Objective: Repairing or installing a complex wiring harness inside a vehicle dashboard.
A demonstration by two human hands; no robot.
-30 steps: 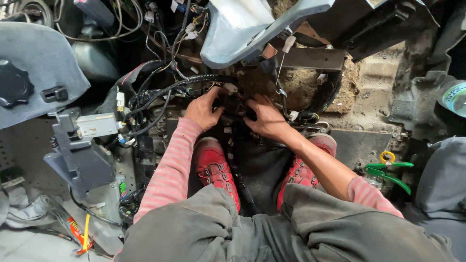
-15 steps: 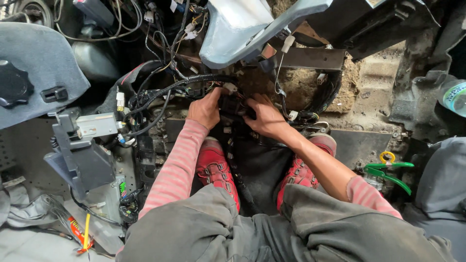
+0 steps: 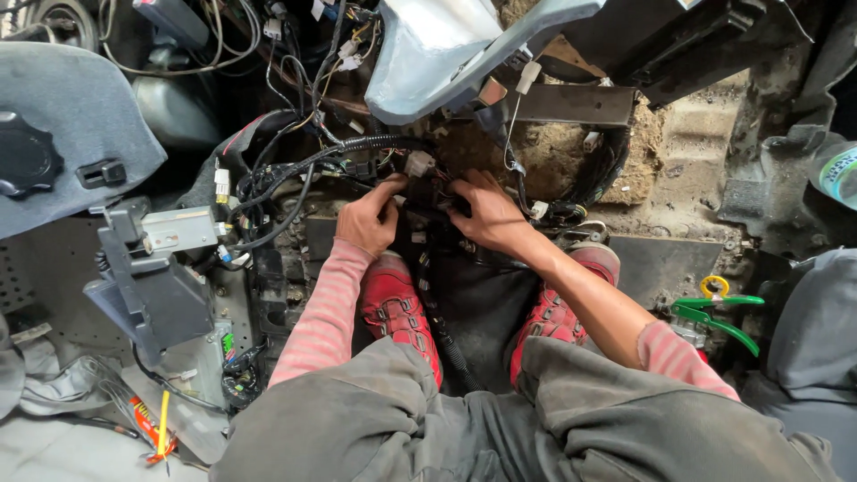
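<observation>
Left hand (image 3: 368,219) and right hand (image 3: 486,214), both in striped knit sleeves, pinch a dark plastic connector block (image 3: 427,207) between them, low in the stripped footwell. Black corrugated wiring loom (image 3: 308,174) loops just beside it. Green-handled pliers (image 3: 714,312) lie well apart.

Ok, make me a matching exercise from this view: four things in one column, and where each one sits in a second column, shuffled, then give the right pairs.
Things
1. green-handled pliers with a yellow ring
2. orange and yellow screwdriver
3. round black plastic knob
4. bundle of black wires and small connectors

Places
A. bottom left, on the floor
B. centre, between the left hand and the right hand
C. far right, beside the person's right forearm
D. upper left, on the grey padded seat

Pairs: 1-C, 2-A, 3-D, 4-B
</observation>
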